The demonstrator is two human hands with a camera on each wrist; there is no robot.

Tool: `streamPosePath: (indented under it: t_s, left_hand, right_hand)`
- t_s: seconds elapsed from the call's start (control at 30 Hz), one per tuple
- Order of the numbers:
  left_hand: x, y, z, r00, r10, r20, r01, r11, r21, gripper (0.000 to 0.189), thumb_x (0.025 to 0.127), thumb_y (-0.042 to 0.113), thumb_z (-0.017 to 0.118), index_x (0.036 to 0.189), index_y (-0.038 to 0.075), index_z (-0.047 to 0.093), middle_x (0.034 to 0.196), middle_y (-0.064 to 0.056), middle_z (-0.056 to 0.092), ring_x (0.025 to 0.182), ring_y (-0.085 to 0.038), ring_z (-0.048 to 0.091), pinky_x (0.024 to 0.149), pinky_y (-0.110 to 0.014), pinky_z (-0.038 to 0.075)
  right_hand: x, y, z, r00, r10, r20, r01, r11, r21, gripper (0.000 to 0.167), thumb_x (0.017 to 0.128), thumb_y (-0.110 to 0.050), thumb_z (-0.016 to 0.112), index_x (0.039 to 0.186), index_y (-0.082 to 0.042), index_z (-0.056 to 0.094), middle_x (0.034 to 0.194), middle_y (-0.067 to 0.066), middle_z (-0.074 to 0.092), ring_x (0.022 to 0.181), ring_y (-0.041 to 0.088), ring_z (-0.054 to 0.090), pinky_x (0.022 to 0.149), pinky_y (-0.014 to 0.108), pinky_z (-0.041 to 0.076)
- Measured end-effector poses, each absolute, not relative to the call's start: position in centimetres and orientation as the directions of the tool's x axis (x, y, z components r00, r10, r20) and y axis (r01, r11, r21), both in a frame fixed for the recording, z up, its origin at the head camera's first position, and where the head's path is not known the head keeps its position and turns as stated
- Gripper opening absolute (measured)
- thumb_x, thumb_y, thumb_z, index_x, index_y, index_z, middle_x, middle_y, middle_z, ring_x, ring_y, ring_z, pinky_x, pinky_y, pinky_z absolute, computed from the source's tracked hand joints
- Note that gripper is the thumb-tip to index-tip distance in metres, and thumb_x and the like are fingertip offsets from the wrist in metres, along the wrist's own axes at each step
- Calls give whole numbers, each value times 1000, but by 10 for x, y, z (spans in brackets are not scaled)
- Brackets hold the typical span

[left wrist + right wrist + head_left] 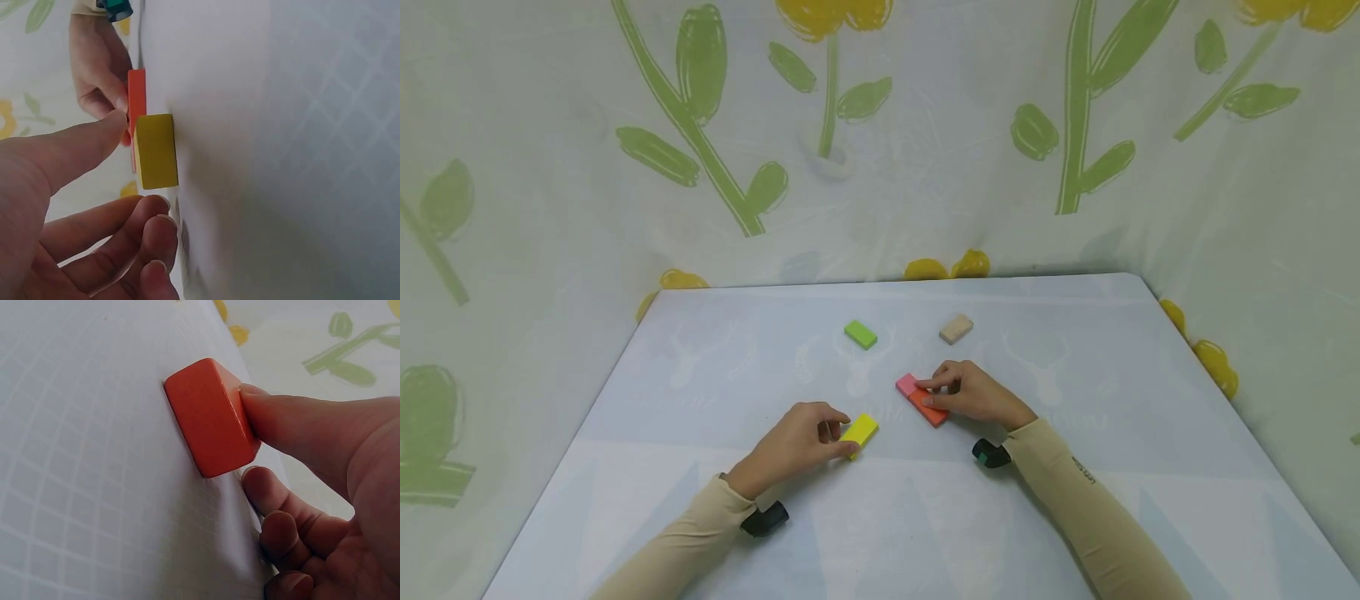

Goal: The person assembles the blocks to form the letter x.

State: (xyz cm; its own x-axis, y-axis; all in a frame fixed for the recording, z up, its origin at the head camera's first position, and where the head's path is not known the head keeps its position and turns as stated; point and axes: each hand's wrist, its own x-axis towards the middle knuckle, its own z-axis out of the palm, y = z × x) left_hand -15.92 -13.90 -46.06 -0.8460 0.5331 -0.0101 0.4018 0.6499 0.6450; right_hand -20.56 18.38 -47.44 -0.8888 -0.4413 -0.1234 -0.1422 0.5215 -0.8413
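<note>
Low over the table, my left hand (797,442) has its thumb and bent fingers around a yellow block (861,433). A small gap shows between the fingertips and the block in the left wrist view; whether the thumb touches it is unclear. My right hand (973,392) rests its thumb on an orange block (929,408), with the index finger by a pink block (907,384). The pink and orange blocks lie end to end in line. Seen from the right wrist, the other fingers are loosely bent below the orange block (206,419).
Further back on the white patterned table (910,525) lie a green block (861,334) and a plain wooden block (957,329), apart from each other. A flower-printed curtain (910,200) hangs behind the table's far edge. Dark wrist devices sit under both sleeves.
</note>
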Motion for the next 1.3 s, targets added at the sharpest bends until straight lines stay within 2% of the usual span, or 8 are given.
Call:
streamPosePath:
  t_s: [0.2, 0.87, 1.13, 1.3]
  left_hand:
    - [-158, -135, -463, -834, 551, 2, 439, 662, 608, 31, 84, 27, 87, 105, 6, 78, 82, 5, 65, 69, -2, 52, 64, -18, 47]
    - [-154, -127, -462, -853, 522, 3, 446, 726, 523, 31, 83, 28, 87, 105, 7, 78, 82, 7, 65, 70, -4, 52, 64, -19, 45]
    - [-152, -124, -462, -848, 529, 31, 473, 729, 495, 19, 85, 23, 85, 90, 9, 73, 70, 4, 48, 65, -6, 42, 59, -19, 34]
    - [-151, -121, -461, -854, 520, 33, 465, 732, 498, 19, 84, 21, 84, 94, 6, 77, 70, 5, 49, 65, -7, 44, 59, -19, 36]
  right_hand:
    - [-206, 184, -475, -889, -439, -132, -136, 527, -839, 38, 92, -18, 79, 128, -11, 73, 101, 6, 68, 88, 18, 52, 70, 23, 42]
    - [-206, 183, -474, -890, -435, -137, -133, 535, -835, 38, 92, -18, 79, 128, -12, 73, 99, 6, 67, 87, 19, 52, 68, 23, 40]
    - [-206, 184, -475, -889, -438, -131, -140, 535, -833, 38, 92, -19, 79, 129, -11, 72, 100, 6, 68, 88, 19, 52, 68, 23, 41]
    - [-206, 184, -475, -890, -435, -136, -135, 538, -832, 38, 92, -19, 79, 129, -12, 73, 101, 6, 67, 88, 19, 53, 69, 23, 41]
